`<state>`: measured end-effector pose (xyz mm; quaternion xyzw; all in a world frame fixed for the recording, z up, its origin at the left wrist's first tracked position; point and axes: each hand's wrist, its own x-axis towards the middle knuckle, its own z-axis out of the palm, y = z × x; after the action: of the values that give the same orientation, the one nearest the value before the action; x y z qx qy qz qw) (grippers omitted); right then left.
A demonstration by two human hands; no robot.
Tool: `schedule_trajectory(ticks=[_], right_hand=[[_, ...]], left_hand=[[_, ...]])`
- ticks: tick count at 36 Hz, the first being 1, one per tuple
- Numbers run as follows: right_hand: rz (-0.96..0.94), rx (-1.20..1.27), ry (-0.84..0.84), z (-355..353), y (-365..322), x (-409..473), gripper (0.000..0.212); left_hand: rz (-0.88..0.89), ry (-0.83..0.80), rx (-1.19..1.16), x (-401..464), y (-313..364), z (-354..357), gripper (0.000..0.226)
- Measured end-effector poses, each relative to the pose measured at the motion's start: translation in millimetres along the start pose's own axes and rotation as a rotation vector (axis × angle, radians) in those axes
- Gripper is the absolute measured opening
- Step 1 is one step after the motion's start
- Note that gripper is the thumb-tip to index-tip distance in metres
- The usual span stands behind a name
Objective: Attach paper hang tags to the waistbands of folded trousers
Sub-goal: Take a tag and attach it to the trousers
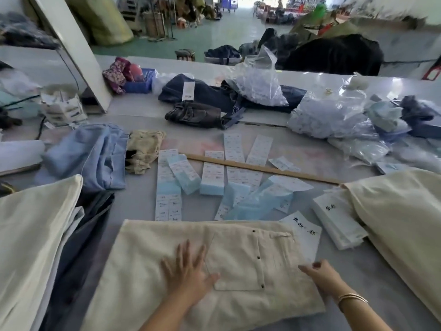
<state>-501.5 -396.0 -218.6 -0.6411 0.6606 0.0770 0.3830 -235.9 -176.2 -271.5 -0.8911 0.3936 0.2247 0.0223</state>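
Cream folded trousers (238, 244) lie in front of me, back pocket up, waistband toward the right. My left hand (188, 271) rests flat on the fabric with fingers spread, just left of the pocket. At the waistband's near edge, my right hand (322, 275) has its fingers curled on the cloth. A white paper hang tag (307, 232) with black characters lies at the waistband, partly under the trousers. A stack of the same white tags (338, 223) sits to the right.
Strips of printed labels and blue packets (214, 177) cover the table middle, with a wooden ruler (262, 169) across them. Cream trouser piles lie at left (33, 235) and right (401, 211). Blue trousers (95, 154), dark jeans (198, 113) and plastic bags (329, 115) lie farther back.
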Motion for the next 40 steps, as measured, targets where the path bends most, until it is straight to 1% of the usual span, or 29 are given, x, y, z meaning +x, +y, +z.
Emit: schedule_trajectory(ticks=[2, 5, 7, 8, 9, 10, 11, 12, 13, 14, 15, 17, 18, 20, 22, 23, 24, 27, 29, 32, 34, 35, 37, 40], right_hand=[[-0.031, 0.001, -0.103, -2, -4, -4, 0.043], [-0.044, 0.063, -0.28, -8, -15, -16, 0.028], [-0.132, 0.09, -0.277, -11, -27, -31, 0.023], [-0.202, 0.042, -0.244, -12, -36, -43, 0.02], [-0.278, -0.02, -0.202, -12, -46, -55, 0.016], [-0.345, -0.077, -0.15, -11, -54, -67, 0.014], [-0.409, -0.123, -0.108, -7, -60, -78, 0.015], [-0.463, -0.134, -0.078, -1, -63, -87, 0.016], [-0.504, -0.106, -0.064, 6, -65, -96, 0.017], [-0.528, -0.053, -0.069, 12, -66, -106, 0.017], [-0.539, 0.014, -0.076, 17, -66, -115, 0.015], [-0.553, 0.145, -0.068, 22, -66, -127, 0.007], [-0.558, 0.2, -0.066, 22, -66, -131, 0.006], [-0.562, 0.262, -0.063, 22, -62, -132, 0.01], [-0.546, 0.292, -0.076, 22, -60, -131, 0.009], [-0.524, 0.319, -0.09, 21, -60, -131, 0.004], [-0.494, 0.345, -0.099, 20, -61, -132, 0.005], [-0.41, 0.395, -0.097, 19, -65, -133, 0.027], [-0.413, 0.336, -0.056, 19, -69, -133, 0.031], [-0.47, 0.173, 0.053, 19, -73, -128, 0.029], [-0.479, 0.171, 0.06, 18, -74, -125, 0.028], [-0.471, 0.207, 0.047, 18, -73, -124, 0.027], [-0.419, 0.355, -0.011, 15, -71, -124, 0.027], [-0.307, 0.586, -0.108, 12, -68, -126, 0.026]], left_hand=[[-0.035, -0.004, 0.009, 1, 2, 1, 0.092], [-0.065, -0.039, -0.055, -1, 16, -11, 0.091], [-0.049, 0.009, -0.085, -9, 35, -26, 0.077], [-0.015, 0.056, -0.125, -13, 47, -33, 0.066], [0.033, 0.105, -0.244, -19, 58, -39, 0.055], [0.086, 0.12, -0.469, -25, 70, -45, 0.043], [0.122, 0.072, -0.754, -33, 83, -53, 0.031], [0.139, -0.028, -1.011, -42, 95, -61, 0.023], [0.125, -0.116, -1.207, -50, 105, -67, 0.021], [0.096, -0.177, -1.331, -55, 112, -72, 0.024], [0.067, -0.199, -1.386, -59, 117, -75, 0.029], [0.026, -0.165, -1.414, -62, 119, -76, 0.035], [0.022, -0.148, -1.427, -63, 118, -76, 0.033], [0.027, -0.138, -1.485, -67, 115, -76, 0.024], [0.032, -0.143, -1.519, -72, 113, -76, 0.014], [0.034, -0.143, -1.524, -73, 113, -76, 0.013], [0.031, -0.141, -1.528, -75, 112, -75, 0.014], [0.013, -0.117, -1.525, -78, 109, -75, 0.02], [0.027, -0.106, -1.512, -80, 108, -75, 0.02], [0.041, -0.106, -1.495, -85, 108, -76, 0.018], [0.014, -0.094, -1.516, -86, 107, -76, 0.019], [-0.007, -0.1, -1.554, -87, 106, -76, 0.02], [-0.044, -0.139, -1.668, -89, 102, -76, 0.023], [-0.048, -0.206, -1.839, -92, 94, -80, 0.029]])
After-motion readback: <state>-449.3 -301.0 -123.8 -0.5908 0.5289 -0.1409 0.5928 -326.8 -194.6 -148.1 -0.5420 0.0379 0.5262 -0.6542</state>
